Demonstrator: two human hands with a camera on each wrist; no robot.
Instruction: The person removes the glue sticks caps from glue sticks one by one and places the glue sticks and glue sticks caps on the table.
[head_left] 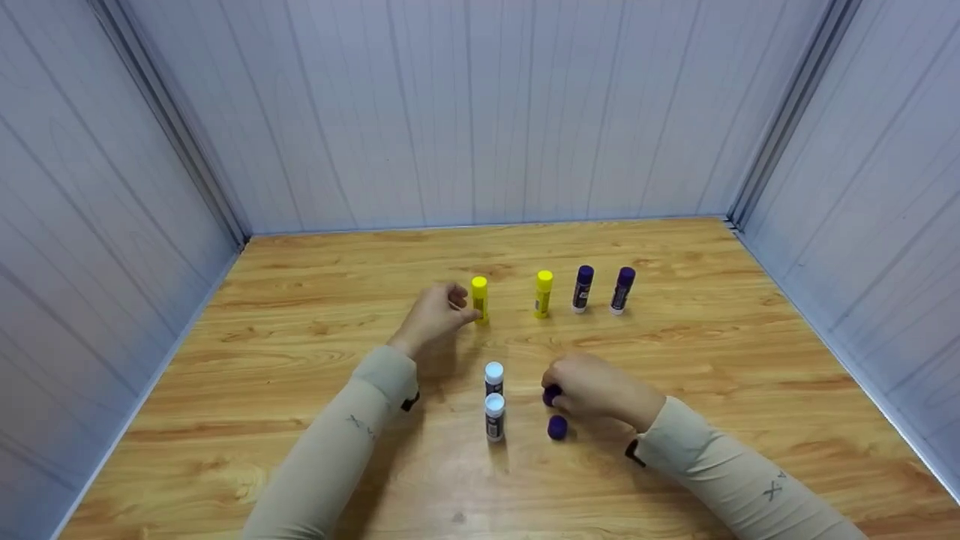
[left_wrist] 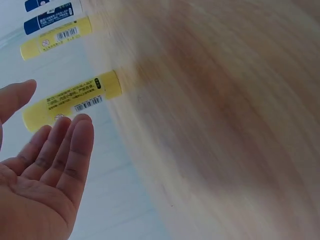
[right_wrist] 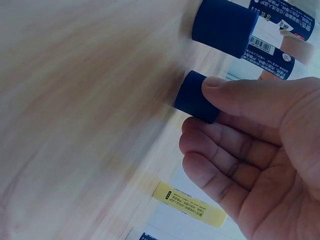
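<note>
My left hand (head_left: 439, 313) is beside a yellow glue stick (head_left: 480, 289) that stands upright. In the left wrist view its fingers are spread loosely, with the thumb apart from them, and the fingertips (left_wrist: 82, 125) overlap the lower edge of that stick. My right hand (head_left: 600, 386) pinches a dark purple cap (right_wrist: 192, 97) between thumb and fingers, close over the table. A second purple cap (head_left: 557, 427) sits on the table just nearer to me. Left of the caps, two dark-labelled glue sticks with white tops (head_left: 495, 424) stand one behind the other.
Farther back, another yellow glue stick (head_left: 543, 292) stands right of the first. Two purple-capped glue sticks (head_left: 581, 289) continue that row to the right. Pale panel walls (head_left: 480, 112) enclose the wooden table (head_left: 300, 300) at the back and both sides.
</note>
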